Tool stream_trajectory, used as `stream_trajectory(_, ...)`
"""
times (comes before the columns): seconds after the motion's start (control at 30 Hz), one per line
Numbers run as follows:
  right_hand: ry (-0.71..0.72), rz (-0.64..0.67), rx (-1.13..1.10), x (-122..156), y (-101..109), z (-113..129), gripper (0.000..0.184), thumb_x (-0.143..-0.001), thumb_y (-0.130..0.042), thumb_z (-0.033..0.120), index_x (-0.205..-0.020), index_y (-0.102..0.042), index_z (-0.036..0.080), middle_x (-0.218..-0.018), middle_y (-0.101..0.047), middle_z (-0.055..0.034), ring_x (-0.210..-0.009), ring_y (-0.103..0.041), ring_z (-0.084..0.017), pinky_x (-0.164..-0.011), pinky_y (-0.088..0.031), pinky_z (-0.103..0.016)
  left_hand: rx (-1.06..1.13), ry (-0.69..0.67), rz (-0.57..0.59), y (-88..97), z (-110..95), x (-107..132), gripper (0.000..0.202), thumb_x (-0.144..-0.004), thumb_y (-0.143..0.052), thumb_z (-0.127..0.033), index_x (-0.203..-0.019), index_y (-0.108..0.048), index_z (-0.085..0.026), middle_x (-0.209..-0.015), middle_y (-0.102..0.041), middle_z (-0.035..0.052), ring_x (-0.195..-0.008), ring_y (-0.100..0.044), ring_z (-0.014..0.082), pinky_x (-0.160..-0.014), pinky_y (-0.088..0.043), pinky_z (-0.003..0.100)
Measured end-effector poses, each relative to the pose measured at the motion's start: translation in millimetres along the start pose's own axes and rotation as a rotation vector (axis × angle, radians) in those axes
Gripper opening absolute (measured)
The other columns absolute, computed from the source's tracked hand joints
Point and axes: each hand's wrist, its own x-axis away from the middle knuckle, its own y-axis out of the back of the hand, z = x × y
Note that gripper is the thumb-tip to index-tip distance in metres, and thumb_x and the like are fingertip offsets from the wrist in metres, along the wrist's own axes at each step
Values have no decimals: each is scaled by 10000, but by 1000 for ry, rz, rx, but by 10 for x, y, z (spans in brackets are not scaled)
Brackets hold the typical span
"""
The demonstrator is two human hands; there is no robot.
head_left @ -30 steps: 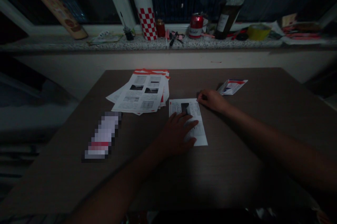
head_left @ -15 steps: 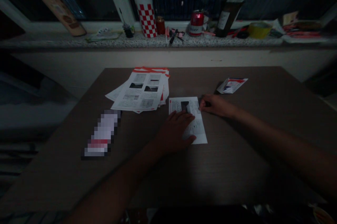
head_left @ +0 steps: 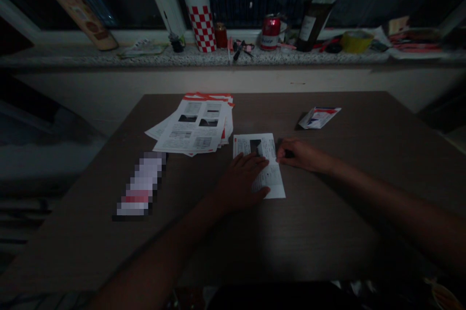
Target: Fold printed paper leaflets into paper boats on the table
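Note:
A printed sheet of paper (head_left: 274, 186) lies on the table, narrower than the sheets in the stack beyond it. My left hand (head_left: 245, 176) rests flat over its lower left part, fingers stretched out and slightly apart. At the sheet's right edge is my right hand (head_left: 293, 154), its fingers curled in and the fingertips touching the table beside or on that edge. Nothing shows inside the curled fingers. To the upper left lies a fanned stack of printed sheets (head_left: 192, 128) with red borders. A small folded paper piece (head_left: 320, 118) stands tented at the upper right.
A phone (head_left: 141, 183), its screen blurred out, lies on the left of the brown table (head_left: 327, 232). Behind, the stone windowsill (head_left: 145, 60) carries a checkered bottle (head_left: 202, 23), a red can (head_left: 270, 33), a dark bottle (head_left: 307, 28) and yellow tape (head_left: 357, 42).
My right hand has slid a little toward me along the sheet's right edge. My left hand stays flat in place on the sheet.

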Motion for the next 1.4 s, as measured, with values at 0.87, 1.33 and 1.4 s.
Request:
stream_trajectory(0.87,47,39,-123,687,-214,528,74,-915,-794,222,-913,-723,241,-951,-679,-30,-1014,-592,-239,-878,-452,-364,18,-6,12,-13,8,19,738,-984,-635,-504,-1630,-377,-255,-1679,-448,80,-1617,-283,317,-1346,-147,571)
stream_trajectory(1.33,51,-167,79,753,-311,497,579,-1059,-605,385,-1606,-455,265,-1571,-550,-146,-1461,-512,-316,-1188,-457,-539,-128,-25,19,-66,-21,53,749,-1055,-512,-588,-1674,-306,-221,-1766,-278,81,-1648,-194,313,-1350,-122,567)
stream_trajectory(1.4,59,-135,154,745,-367,485,692,-1074,-574,409,-1693,-293,279,-1693,-425,-134,-1562,-399,-322,-1249,-391,-577,-152,-23,31,-68,-28,49,767,-1059,-489,-605,-1682,-284,-207,-1776,-234,96,-1656,-160,312,-1348,-124,571)
